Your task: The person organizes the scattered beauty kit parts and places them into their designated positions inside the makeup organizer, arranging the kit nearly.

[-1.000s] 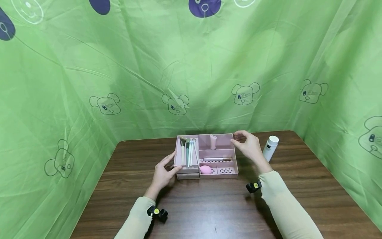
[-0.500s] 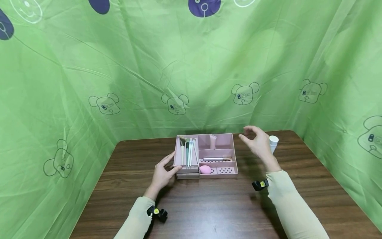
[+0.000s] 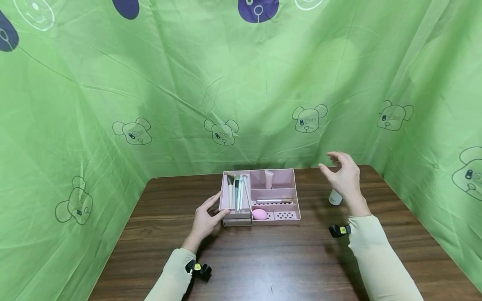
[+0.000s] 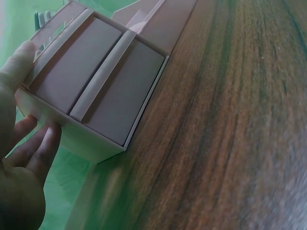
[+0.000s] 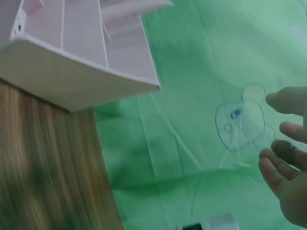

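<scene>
A pink makeup organizer (image 3: 284,180) stands on the table, with drawers on its left front and stepped compartments on its right. My left hand (image 3: 203,221) holds its left front corner. In the left wrist view the thumb (image 4: 20,61) lies at the top edge and the fingers (image 4: 47,143) touch the side wall. Several makeup brushes (image 3: 236,192) lie in the top left tray. To the right, my right hand (image 3: 345,180) hovers over a white bottle (image 3: 335,198), fingers apart and loosely curved, holding nothing. The hand hides the bottle's upper part.
Inside the organizer are a pink tube (image 3: 268,179), a slim pen-like stick (image 3: 274,200) and a pink makeup sponge (image 3: 259,214). Green printed cloth (image 3: 263,92) hangs right behind the brown wooden table (image 3: 263,263) and along both sides.
My right hand has left the organizer's back right corner and moved right, over the white bottle. My left hand and the organizer have stayed in place.
</scene>
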Tool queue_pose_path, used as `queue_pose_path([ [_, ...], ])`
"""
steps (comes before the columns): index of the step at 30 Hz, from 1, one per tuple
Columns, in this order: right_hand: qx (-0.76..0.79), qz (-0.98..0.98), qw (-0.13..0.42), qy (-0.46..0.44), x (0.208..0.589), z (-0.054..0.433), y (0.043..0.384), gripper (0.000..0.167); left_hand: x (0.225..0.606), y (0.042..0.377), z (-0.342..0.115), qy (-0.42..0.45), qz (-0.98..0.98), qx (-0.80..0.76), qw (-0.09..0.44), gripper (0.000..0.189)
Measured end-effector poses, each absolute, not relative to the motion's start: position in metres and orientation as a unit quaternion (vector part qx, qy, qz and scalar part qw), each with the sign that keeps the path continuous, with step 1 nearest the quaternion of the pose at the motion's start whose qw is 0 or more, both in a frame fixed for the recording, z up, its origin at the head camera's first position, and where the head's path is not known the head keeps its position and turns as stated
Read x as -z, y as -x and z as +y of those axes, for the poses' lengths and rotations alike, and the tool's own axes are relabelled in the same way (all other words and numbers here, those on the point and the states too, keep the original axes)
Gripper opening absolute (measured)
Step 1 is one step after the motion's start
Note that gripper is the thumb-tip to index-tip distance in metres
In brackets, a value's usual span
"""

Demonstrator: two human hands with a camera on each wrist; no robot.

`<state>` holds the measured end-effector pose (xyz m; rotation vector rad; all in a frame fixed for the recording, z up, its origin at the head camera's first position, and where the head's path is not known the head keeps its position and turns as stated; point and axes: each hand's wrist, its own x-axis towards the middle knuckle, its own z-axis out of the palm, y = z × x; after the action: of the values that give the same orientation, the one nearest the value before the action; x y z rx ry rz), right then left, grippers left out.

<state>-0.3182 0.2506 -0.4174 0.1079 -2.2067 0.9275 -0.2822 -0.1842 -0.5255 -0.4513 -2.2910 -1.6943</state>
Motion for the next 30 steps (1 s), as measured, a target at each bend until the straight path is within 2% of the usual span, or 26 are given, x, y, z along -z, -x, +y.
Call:
queue_pose_path([
  [5,-0.353,-0.855,0.379,-0.020,0.419,0.267,0.319,0.041,0.505,0.270,-0.181,0.166,-0.789,0.578,0.122,0.064],
  [14,-0.349,-0.868,0.351,0.027,0.425,0.285,0.316,0.042,0.503,0.269,-0.180,0.165,-0.784,0.586,0.122,0.063],
  [22,-0.359,-0.874,0.324,0.052,0.433,0.297,0.316,0.046,0.533,0.286,-0.185,0.158,-0.779,0.593,0.128,0.065],
  [30,-0.360,-0.887,0.280,0.069,0.446,0.305,0.314,0.052,0.537,0.287,-0.186,0.159,-0.774,0.597,0.135,0.064],
])
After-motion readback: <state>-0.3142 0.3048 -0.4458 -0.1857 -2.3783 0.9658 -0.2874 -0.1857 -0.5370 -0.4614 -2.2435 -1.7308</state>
